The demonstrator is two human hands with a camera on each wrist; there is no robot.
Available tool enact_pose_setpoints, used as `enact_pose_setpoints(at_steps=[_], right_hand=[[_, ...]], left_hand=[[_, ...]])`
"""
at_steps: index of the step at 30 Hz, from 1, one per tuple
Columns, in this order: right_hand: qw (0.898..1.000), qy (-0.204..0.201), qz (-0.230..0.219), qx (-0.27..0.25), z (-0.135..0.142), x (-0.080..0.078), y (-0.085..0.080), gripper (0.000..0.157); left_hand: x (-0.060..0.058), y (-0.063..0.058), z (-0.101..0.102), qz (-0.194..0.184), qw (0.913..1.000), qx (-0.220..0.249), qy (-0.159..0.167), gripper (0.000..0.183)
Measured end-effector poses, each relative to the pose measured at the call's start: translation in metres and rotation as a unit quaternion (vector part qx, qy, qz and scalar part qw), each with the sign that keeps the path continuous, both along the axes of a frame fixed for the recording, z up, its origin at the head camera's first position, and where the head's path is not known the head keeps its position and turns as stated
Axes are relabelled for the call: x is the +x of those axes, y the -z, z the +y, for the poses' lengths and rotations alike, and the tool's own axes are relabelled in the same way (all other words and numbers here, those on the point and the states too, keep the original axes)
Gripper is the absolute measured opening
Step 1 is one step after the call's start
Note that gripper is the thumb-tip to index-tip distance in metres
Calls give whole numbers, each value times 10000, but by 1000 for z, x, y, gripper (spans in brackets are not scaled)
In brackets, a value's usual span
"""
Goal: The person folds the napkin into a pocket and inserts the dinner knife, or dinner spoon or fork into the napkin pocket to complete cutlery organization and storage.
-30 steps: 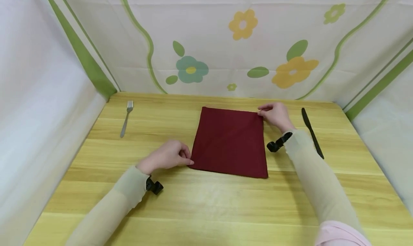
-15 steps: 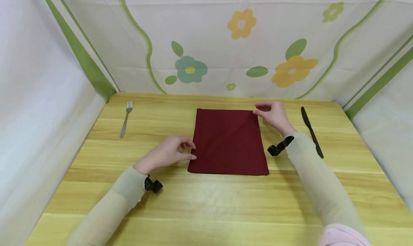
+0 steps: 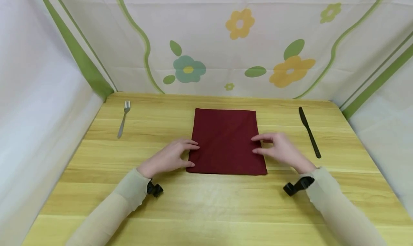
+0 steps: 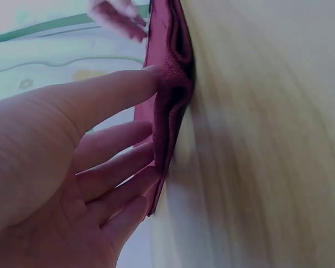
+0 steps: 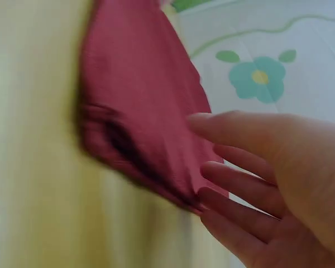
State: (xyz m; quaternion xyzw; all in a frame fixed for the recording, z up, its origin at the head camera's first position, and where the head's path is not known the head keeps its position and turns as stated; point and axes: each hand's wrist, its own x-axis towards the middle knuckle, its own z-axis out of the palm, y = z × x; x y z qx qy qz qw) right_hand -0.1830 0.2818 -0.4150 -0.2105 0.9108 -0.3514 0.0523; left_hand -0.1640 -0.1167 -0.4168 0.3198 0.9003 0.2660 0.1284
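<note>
A dark red cloth napkin (image 3: pixel 226 142), folded into a square, lies flat on the wooden table (image 3: pixel 206 210). My left hand (image 3: pixel 169 155) is at its left side, thumb near the front corner and fingers over the edge. In the left wrist view the thumb and straight fingers touch the layered edge of the napkin (image 4: pixel 170 84). My right hand (image 3: pixel 284 151) is at the right edge with thumb and fingers spread. Seen from the right wrist, the folded side of the napkin (image 5: pixel 139 84) gapes slightly beside the loosely extended fingers.
A metal fork (image 3: pixel 123 119) lies toward the back left of the table. On the right, beyond my right hand, is a black knife (image 3: pixel 309 132). A white curtain (image 3: pixel 206 31) with printed flowers hangs right behind the table's back edge.
The right hand has let go of the napkin's far right corner and come down its right side. The left hand has loosened its pinch at the near left corner. The napkin has squared up.
</note>
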Motion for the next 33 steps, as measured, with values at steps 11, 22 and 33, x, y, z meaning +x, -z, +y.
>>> enact_pose_setpoints(at_steps=[11, 22, 33], right_hand=[[9966, -616, -183, 512, 6, 5, 10, 58], [9961, -574, -62, 669, 5, 5, 4, 56], [9973, -508, 56, 535, 5, 35, -3, 54]], left_hand=[[-6, 5, -2, 258, 9994, -205, -145, 64], [-3, 4, 0, 366, 9990, 142, -206, 58], [15, 2, -5, 410, 9983, 228, 333, 45]])
